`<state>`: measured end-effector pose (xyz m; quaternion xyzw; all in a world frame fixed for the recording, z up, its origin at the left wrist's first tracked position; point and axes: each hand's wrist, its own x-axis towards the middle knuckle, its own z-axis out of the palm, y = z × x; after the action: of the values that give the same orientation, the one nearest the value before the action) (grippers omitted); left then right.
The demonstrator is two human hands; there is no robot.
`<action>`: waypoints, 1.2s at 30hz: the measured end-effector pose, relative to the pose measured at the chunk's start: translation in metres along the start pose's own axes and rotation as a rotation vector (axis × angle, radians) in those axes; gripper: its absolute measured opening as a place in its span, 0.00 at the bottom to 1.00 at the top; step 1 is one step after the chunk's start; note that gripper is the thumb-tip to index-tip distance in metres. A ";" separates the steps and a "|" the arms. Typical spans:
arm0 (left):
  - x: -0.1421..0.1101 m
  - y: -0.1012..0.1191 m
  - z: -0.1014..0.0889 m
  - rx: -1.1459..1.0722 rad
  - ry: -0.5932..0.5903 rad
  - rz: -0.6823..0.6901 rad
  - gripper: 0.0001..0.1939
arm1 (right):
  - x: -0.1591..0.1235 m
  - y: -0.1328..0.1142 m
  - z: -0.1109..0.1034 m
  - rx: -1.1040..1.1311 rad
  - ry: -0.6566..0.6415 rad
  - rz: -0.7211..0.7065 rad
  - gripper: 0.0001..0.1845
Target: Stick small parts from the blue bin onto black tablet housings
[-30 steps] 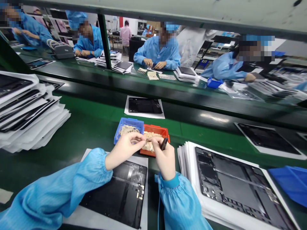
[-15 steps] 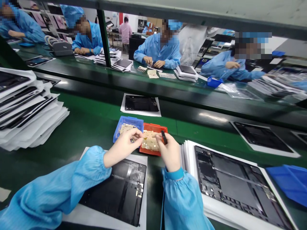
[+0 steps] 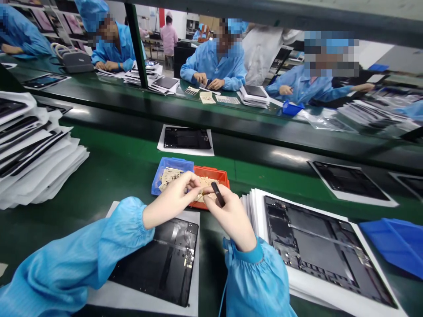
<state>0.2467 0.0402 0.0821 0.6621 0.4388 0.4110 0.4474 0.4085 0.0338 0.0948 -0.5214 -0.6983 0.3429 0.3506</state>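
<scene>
Head cam: both hands meet tip to tip over the front of red tray (image 3: 227,178), pale bits (image 3: 210,180) in it right below/behind the fingers
L hand (image 3: 176,193): thumb + index drawn nr each other, other fingers curled; can't tell if closed on a tiny piece, too small at this res
R hand (image 3: 231,211): dark slim tool (image 3: 218,194) gripped btwn thumb and fingers, handle end sticking up; working tip not readable

Blue tray (image 3: 176,162) just behind L hand, touching or v close to red one, tan pieces (image 3: 170,177) in it
Open dark panel (image 3: 155,268) under/nearer than L wrist, flat on white paper (image 3: 158,309), L sleeve over part of it

Progress, my read: mid-step up at trays, neither hand working on the panel itself; both trays hold plenty. Another open panel (image 3: 327,251) tops paper stack (image 3: 307,281) right of R hand; big stack (image 3: 39,163) far left of L hand, one panel (image 3: 187,138) past the trays. Can't tell which are done vs left

Edges/room: R side tight, stack edge just beside R wrist. Narrow bench strip btwn near panel's paper and R sleeve, thin cord (image 3: 223,288) hanging there. More green bench (image 3: 109,154) left of L hand up to big stack; past trays, far panel then dark rail (image 3: 247,143) limit reach
</scene>
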 end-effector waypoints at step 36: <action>0.063 -0.030 -0.004 0.699 -0.054 0.125 0.07 | -0.085 -0.015 -0.042 -0.576 0.441 -0.010 0.26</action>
<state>0.2535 0.1071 0.0641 0.8114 0.4996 0.2448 0.1791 0.4543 -0.0475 0.1181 -0.6568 -0.6764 0.0095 0.3333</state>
